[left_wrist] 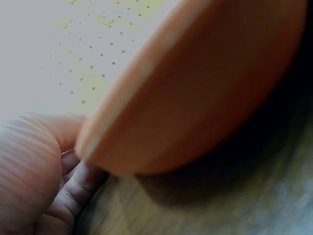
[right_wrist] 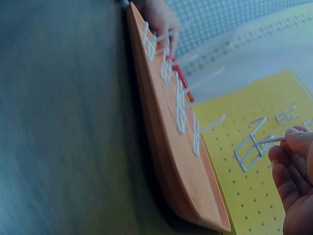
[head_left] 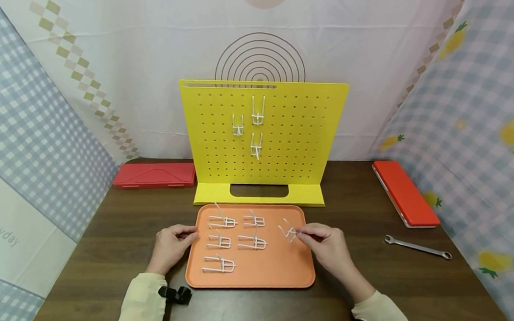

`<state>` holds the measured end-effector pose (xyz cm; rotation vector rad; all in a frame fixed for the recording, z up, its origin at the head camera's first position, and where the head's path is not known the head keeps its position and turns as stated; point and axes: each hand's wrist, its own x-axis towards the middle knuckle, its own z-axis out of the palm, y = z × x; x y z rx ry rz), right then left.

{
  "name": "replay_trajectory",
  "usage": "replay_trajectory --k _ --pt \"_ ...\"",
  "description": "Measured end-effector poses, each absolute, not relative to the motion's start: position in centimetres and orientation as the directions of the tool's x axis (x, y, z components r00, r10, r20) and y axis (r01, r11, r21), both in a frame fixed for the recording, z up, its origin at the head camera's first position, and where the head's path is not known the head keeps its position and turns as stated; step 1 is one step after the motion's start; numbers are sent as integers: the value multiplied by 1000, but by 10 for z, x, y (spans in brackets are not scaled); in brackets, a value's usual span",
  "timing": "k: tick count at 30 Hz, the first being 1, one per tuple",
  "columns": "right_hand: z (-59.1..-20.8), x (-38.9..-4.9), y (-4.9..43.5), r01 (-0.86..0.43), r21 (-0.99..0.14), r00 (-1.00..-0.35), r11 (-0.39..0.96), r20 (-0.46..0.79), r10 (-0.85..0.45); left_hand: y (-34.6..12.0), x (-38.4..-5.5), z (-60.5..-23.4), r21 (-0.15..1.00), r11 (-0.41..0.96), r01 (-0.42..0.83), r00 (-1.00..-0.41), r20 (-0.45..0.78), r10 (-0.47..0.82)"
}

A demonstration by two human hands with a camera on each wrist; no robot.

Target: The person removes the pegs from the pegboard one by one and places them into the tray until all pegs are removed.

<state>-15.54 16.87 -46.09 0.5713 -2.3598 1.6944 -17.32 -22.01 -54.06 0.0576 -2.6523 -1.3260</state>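
Between the thumb and fingers of my right hand (head_left: 332, 248), a white wire pegboard hook (right_wrist: 253, 142) is pinched by its single prong, over the right part of an orange tray (head_left: 277, 267). My left hand (head_left: 170, 246) grips the tray's left rim between thumb and fingers. Several more white hooks (head_left: 253, 243) lie on the tray's left and middle. Behind it stands a yellow pegboard (head_left: 298, 138) on its base, with three white hooks (head_left: 257, 116) on its face. The left wrist view shows the tray's side close up and blurred.
A closed red case (head_left: 154, 175) lies left of the pegboard. To the right are an orange-red flat case (head_left: 405, 194) and a metal wrench (head_left: 417, 247) on the dark wooden table (head_left: 356, 201). Printed cloths hang at the back and both sides.
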Motion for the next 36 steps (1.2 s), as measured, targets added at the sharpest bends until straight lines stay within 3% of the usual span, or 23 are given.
replay_trajectory --k 7,13,21,36 --pt "-484 -152 156 -425 -865 -898 266 366 -242 -219 -174 -539 801 597 39 -985 131 -110" --pt "-492 -149 137 -513 -811 -839 283 403 -365 -219 -174 -537 803 595 43 -985 132 -108" --pt "-495 -144 113 -478 -790 -835 384 274 -476 -220 -174 -539 794 607 33 -986 127 -113" --pt "-505 -145 97 -489 -739 -839 464 253 -482 -220 -173 -539 798 602 35 -986 127 -111"
